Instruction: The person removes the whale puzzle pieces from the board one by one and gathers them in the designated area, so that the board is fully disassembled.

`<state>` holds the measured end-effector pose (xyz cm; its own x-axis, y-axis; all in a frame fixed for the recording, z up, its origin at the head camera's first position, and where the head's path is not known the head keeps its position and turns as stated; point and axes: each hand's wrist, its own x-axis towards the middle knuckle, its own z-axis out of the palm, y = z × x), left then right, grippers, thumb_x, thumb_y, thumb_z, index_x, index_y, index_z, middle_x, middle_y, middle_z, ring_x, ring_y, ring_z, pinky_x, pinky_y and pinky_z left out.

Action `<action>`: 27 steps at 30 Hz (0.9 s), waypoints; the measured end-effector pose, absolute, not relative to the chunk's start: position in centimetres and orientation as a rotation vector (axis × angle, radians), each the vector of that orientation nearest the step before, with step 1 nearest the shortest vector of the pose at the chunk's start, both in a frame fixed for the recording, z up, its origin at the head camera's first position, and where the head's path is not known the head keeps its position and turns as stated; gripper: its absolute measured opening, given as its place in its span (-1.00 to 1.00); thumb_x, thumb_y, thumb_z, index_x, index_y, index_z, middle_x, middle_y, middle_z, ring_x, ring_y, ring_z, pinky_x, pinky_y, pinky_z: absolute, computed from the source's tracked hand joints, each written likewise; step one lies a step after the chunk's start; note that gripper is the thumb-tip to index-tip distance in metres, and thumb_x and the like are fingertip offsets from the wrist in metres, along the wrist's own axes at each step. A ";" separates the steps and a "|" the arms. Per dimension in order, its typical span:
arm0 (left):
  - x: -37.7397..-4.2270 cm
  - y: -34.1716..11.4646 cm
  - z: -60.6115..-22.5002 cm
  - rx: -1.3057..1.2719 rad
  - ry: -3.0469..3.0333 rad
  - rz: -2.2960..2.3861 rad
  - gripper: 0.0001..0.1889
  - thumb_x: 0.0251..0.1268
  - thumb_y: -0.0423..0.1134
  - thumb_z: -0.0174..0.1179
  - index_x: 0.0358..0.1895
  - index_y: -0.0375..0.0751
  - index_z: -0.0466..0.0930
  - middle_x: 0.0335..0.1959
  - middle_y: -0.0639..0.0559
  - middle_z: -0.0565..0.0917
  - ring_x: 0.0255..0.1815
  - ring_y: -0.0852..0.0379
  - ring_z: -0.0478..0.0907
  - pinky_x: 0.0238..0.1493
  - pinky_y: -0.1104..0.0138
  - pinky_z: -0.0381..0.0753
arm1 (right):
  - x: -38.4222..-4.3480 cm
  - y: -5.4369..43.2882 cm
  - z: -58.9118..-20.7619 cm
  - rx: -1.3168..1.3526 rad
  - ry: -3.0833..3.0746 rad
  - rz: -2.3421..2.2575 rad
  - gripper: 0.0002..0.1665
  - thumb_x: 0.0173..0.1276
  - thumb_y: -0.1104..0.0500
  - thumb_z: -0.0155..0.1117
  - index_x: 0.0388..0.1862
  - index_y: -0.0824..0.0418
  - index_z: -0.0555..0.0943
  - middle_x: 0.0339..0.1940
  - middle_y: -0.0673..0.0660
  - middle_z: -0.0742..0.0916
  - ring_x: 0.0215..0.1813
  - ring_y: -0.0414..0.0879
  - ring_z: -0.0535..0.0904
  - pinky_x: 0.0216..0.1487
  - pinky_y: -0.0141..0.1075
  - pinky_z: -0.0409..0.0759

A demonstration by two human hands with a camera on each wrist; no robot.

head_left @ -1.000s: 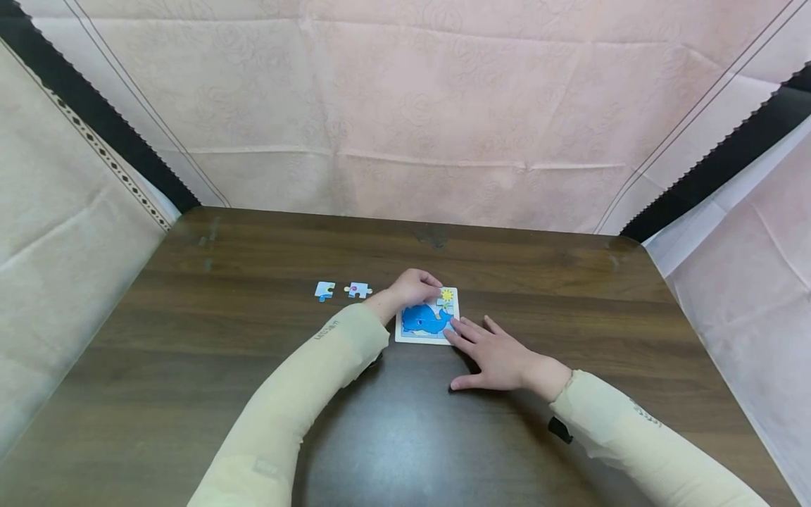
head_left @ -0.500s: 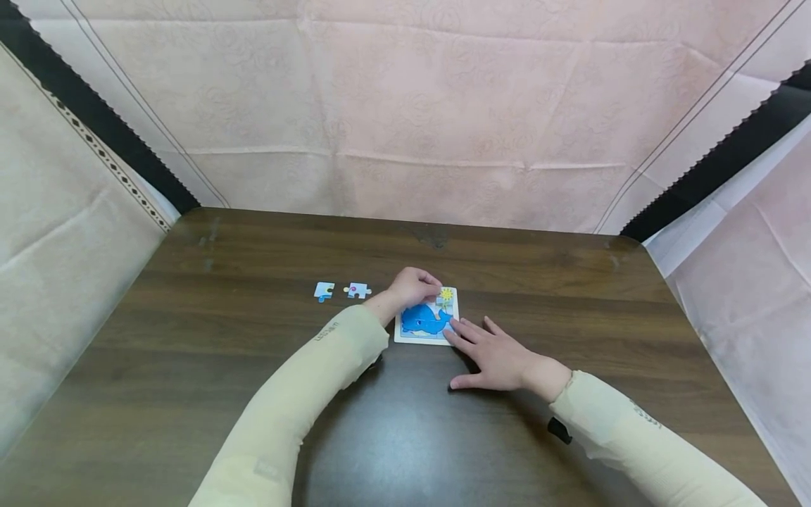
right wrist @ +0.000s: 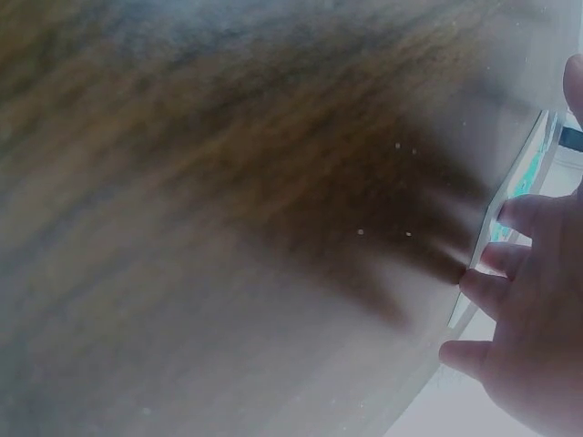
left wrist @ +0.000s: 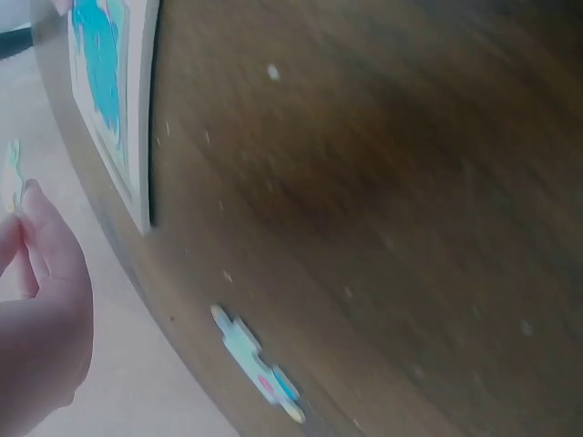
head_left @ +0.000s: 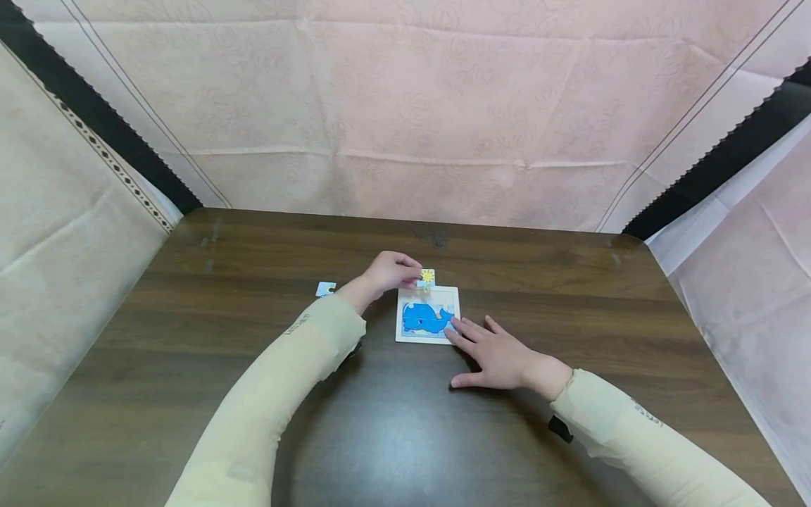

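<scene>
My left hand (head_left: 388, 273) pinches a jigsaw piece with a yellow sun (head_left: 427, 276) just beyond the far edge of a white-framed puzzle board (head_left: 405, 339). The left wrist view shows that piece (left wrist: 13, 177) edge-on between thumb and fingers. A blue whale picture (head_left: 423, 318) fills the lower part of the board, and its upper part is pale. With fingers spread, my right hand (head_left: 497, 359) rests at the board's right edge. In the right wrist view, its fingertips (right wrist: 483, 289) touch the frame.
A loose blue jigsaw piece (head_left: 325, 288) lies on the brown wooden table (head_left: 222, 338), left of my left wrist. Another piece (left wrist: 255, 364), with a pink spot, shows in the left wrist view; my left arm hides it from the head camera. Pale cloth (head_left: 431, 105) hangs behind the table.
My left hand has lifted the sun piece off the board's upper right and moved it left and away, past the far edge. My right hand has stayed put.
</scene>
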<state>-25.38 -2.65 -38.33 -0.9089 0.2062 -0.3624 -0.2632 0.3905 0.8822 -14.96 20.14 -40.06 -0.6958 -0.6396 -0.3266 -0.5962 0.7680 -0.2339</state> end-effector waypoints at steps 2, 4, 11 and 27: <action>-25.4 -3.1 -38.2 -0.063 2.236 1.532 -0.72 0.26 -0.22 0.19 -0.01 -0.25 0.59 -0.05 -0.15 0.61 -0.22 0.08 0.61 -0.05 0.38 0.62 | -14.9 20.1 -40.0 -0.937 2.572 -0.153 0.01 0.19 -0.43 0.05 0.48 0.06 0.10 0.53 0.13 0.12 0.54 0.04 -0.02 0.46 0.21 -0.15; -25.4 -3.5 -38.2 -0.069 2.241 1.530 -0.72 0.27 -0.22 0.18 -0.01 -0.25 0.59 -0.05 -0.15 0.61 -0.21 0.08 0.60 -0.05 0.39 0.62 | -14.9 20.1 -40.0 -0.933 2.568 -0.167 0.01 0.20 -0.42 0.06 0.48 0.07 0.10 0.53 0.13 0.12 0.54 0.05 -0.02 0.46 0.21 -0.14; -25.4 -4.9 -38.2 -0.098 2.266 1.512 -0.72 0.30 -0.23 0.15 0.01 -0.28 0.56 -0.06 -0.17 0.60 -0.17 0.05 0.60 -0.09 0.42 0.63 | -14.7 20.1 -40.0 -0.915 2.569 -0.206 0.02 0.19 -0.43 0.05 0.48 0.10 0.11 0.53 0.15 0.11 0.55 0.08 -0.06 0.46 0.20 -0.14; -25.4 -8.4 -39.0 -0.150 2.289 1.434 -0.71 0.35 -0.25 0.09 0.04 -0.32 0.53 -0.10 -0.18 0.59 -0.32 0.17 0.55 -0.13 0.41 0.63 | -13.9 19.8 -40.3 -1.001 2.601 -0.193 0.04 0.21 -0.42 0.05 0.49 0.12 0.07 0.54 0.15 0.10 0.55 0.05 -0.05 0.46 0.20 -0.12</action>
